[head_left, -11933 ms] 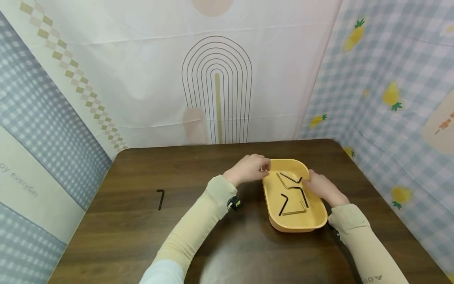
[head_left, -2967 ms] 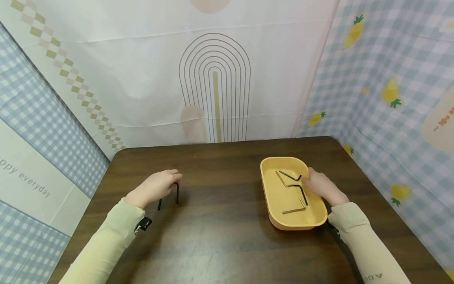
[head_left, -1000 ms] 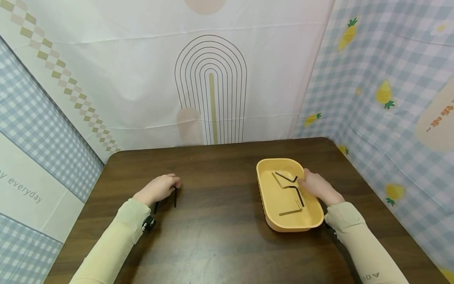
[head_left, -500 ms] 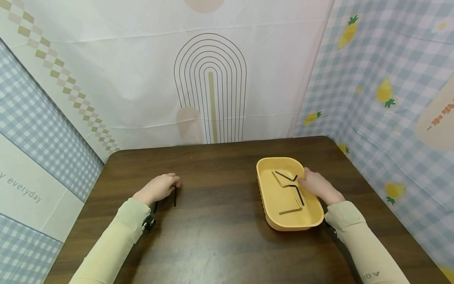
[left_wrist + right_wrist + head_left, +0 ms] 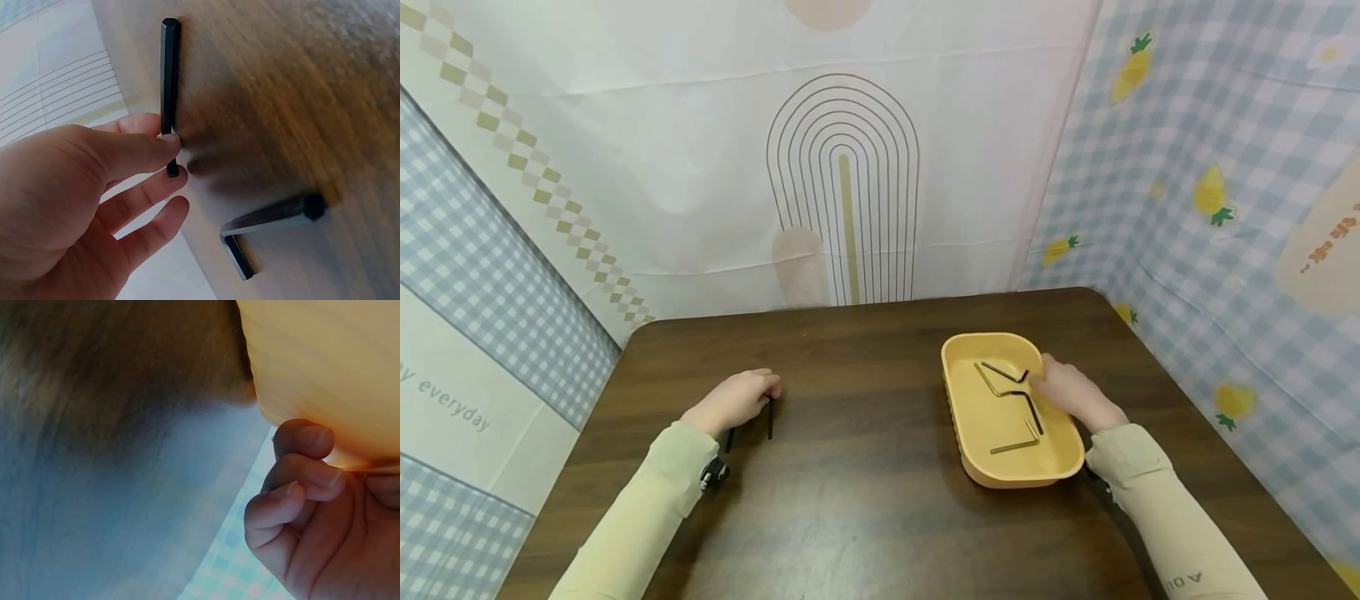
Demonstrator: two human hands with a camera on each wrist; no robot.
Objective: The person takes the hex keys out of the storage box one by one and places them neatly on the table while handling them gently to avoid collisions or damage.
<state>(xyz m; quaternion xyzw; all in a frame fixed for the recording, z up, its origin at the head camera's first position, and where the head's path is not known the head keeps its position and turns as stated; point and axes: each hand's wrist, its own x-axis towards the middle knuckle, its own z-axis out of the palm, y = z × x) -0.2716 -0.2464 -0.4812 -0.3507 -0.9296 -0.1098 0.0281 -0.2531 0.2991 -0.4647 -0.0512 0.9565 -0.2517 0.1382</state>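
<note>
On the left side of the table, my left hand [image 5: 733,402] pinches a black hex key [image 5: 771,419] between thumb and fingers. The left wrist view shows its long arm pointing away from the thumb [image 5: 153,152]. A second black hex key [image 5: 269,215] lies on the wood beside that hand, partly hidden by it in the head view. My right hand [image 5: 1078,396] grips the right rim of a yellow plastic basket [image 5: 981,421], fingers curled against its outer wall in the right wrist view. Several hex keys lie inside, including a black one [image 5: 1033,412] and a brass one [image 5: 1015,447].
The dark wooden table [image 5: 850,500] has rounded far corners. A white printed cloth [image 5: 700,183] hangs behind it, and blue checked cloth [image 5: 1187,275] hangs along the right side.
Since the oldest frame, my left hand has moved from the basket to the table's left side, and a black hex key has left the basket. Over the last second both hands stay still.
</note>
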